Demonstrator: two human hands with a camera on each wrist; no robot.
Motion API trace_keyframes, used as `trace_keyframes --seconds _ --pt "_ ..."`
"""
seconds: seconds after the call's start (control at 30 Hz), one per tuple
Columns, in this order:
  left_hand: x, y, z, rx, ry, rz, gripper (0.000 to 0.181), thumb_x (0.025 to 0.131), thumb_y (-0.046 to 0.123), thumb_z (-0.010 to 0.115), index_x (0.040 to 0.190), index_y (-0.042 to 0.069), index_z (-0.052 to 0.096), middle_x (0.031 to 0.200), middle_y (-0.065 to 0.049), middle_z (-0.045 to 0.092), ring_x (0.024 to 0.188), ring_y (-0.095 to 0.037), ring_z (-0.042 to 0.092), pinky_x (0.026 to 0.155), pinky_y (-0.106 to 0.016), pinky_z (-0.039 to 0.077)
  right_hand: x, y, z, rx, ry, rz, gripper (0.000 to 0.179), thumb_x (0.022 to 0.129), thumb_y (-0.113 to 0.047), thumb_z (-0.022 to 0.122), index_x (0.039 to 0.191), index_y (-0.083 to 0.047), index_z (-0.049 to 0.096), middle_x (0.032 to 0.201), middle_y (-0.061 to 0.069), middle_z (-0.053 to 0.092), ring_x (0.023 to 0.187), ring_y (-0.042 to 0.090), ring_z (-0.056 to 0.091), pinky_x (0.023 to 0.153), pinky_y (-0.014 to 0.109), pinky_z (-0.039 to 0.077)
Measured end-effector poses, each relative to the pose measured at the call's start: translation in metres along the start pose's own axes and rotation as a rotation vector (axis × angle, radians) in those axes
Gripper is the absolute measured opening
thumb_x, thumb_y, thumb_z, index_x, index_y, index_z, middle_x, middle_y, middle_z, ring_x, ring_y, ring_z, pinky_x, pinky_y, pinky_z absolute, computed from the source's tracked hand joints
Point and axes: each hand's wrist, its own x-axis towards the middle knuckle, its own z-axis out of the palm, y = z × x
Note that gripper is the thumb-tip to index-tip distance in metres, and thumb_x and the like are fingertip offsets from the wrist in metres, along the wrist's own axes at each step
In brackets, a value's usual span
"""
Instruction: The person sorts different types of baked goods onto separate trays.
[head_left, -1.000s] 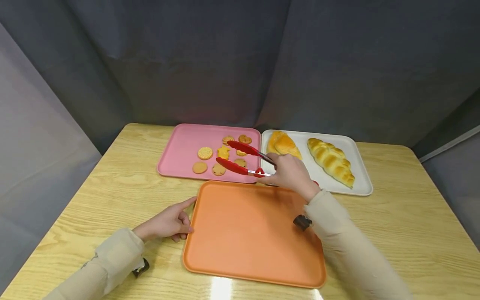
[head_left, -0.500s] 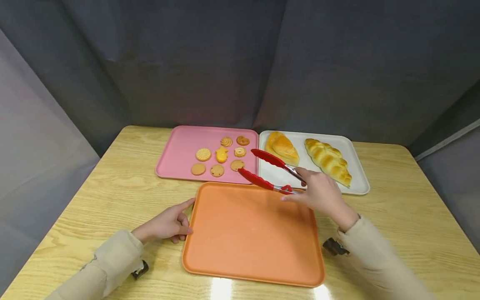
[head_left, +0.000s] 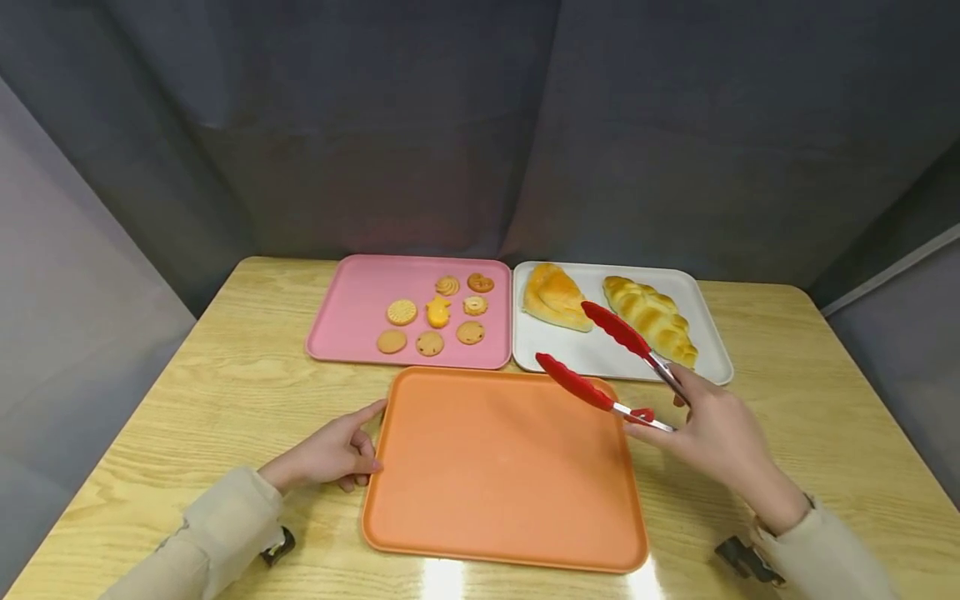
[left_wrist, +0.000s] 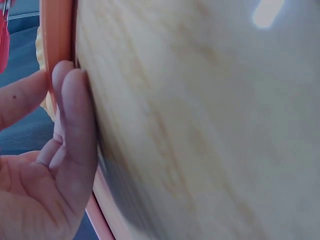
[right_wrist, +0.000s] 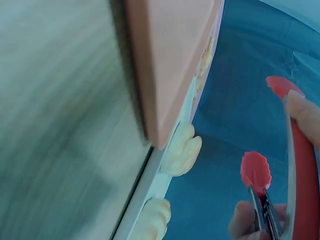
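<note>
My right hand (head_left: pixel 716 429) holds red-tipped metal tongs (head_left: pixel 618 329) over the right part of an orange tray (head_left: pixel 502 475). The two red heads are spread apart, with nothing between them. One head overlaps a braided bread loaf (head_left: pixel 656 321) in the head view. At the tray's left edge, my left hand (head_left: pixel 330 454) pinches the rim: the thumb lies on one side and fingers on the other in the left wrist view. The orange tray lies flat and holds nothing. In the right wrist view, the tongs (right_wrist: pixel 305 175) show along the right side.
Behind the orange tray lies a pink tray (head_left: pixel 352 308) with several cookies (head_left: pixel 430 342) and a yellow, pineapple-like piece (head_left: pixel 438 312). Beside it, a white tray (head_left: pixel 540 350) carries the braided loaf and a folded bread (head_left: pixel 555 296). A dark curtain (head_left: pixel 375 125) hangs behind the wooden table (head_left: pixel 247 358).
My right hand has drawn the tongs rightward and toward me, from over the cookies to beside the white tray, with the heads spread throughout. The left hand stays at the orange tray's edge.
</note>
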Motion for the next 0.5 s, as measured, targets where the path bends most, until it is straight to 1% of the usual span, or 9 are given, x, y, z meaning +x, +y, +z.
trace_keyframes --seconds 0.07,0.13,0.2,0.27,0.3,0.4,0.43,0.5 --pt "0.000 0.000 0.000 -0.005 -0.001 -0.004 0.085 0.083 -0.003 0.060 0.146 0.004 0.003 0.067 -0.012 0.057 0.053 -0.019 0.053 0.044 -0.029 0.045 -0.007 0.003 -0.002 0.006 0.010 0.016 0.071 0.055 -0.050 0.082 0.102 -0.006 0.054 0.068 0.001 0.047 0.051 0.014 0.038 0.043 0.026 0.029" --pt "0.000 -0.001 0.001 -0.012 -0.002 -0.008 0.085 0.083 -0.003 0.060 0.146 0.004 0.003 0.067 -0.012 0.056 0.053 -0.019 0.052 0.044 -0.029 0.044 -0.014 0.007 -0.004 0.013 0.025 0.014 0.067 0.054 -0.048 0.083 0.097 -0.007 0.052 0.067 0.001 0.046 0.051 0.013 0.037 0.043 0.025 0.029" --pt "0.000 -0.001 0.001 -0.013 0.000 -0.009 0.085 0.083 -0.002 0.060 0.146 0.004 0.003 0.067 -0.012 0.056 0.054 -0.019 0.052 0.043 -0.028 0.044 -0.020 0.011 -0.006 0.026 0.012 0.032 0.065 0.055 -0.047 0.083 0.094 -0.008 0.048 0.066 0.001 0.044 0.050 0.013 0.036 0.042 0.025 0.028" --pt "0.000 -0.001 0.001 -0.015 0.002 -0.010 0.085 0.083 -0.002 0.060 0.146 0.004 0.003 0.067 -0.012 0.056 0.054 -0.019 0.052 0.043 -0.028 0.044 -0.025 0.015 -0.008 0.046 -0.004 0.062 0.066 0.056 -0.045 0.083 0.097 -0.007 0.047 0.067 0.003 0.044 0.051 0.013 0.037 0.042 0.025 0.028" --pt "0.000 0.000 0.001 -0.018 0.001 -0.010 0.085 0.083 -0.002 0.060 0.146 0.004 0.003 0.067 -0.012 0.056 0.054 -0.019 0.052 0.043 -0.028 0.043 -0.028 0.017 -0.009 0.055 -0.012 0.080 0.068 0.057 -0.044 0.083 0.100 -0.005 0.047 0.068 0.004 0.046 0.052 0.014 0.040 0.042 0.025 0.029" --pt "-0.001 0.000 0.000 -0.024 -0.002 -0.010 0.085 0.084 -0.002 0.060 0.146 0.004 0.003 0.068 -0.012 0.056 0.054 -0.019 0.052 0.043 -0.028 0.043 -0.037 0.024 -0.012 0.063 -0.048 0.153 0.078 0.059 -0.042 0.082 0.110 0.003 0.044 0.077 0.012 0.050 0.060 0.020 0.048 0.046 0.028 0.034" --pt "-0.001 0.000 0.000 -0.027 -0.003 -0.009 0.085 0.084 -0.002 0.060 0.146 0.004 0.003 0.068 -0.012 0.056 0.054 -0.019 0.052 0.043 -0.028 0.043 -0.040 0.026 -0.013 0.062 -0.057 0.174 0.081 0.059 -0.042 0.082 0.113 0.005 0.043 0.081 0.013 0.049 0.063 0.022 0.048 0.047 0.029 0.034" --pt "-0.001 0.000 0.000 -0.029 -0.005 -0.008 0.085 0.084 -0.002 0.060 0.146 0.004 0.003 0.068 -0.011 0.056 0.053 -0.019 0.052 0.043 -0.028 0.043 -0.046 0.030 -0.014 0.055 -0.073 0.210 0.085 0.059 -0.042 0.082 0.114 0.009 0.042 0.085 0.016 0.047 0.068 0.026 0.047 0.050 0.031 0.035"
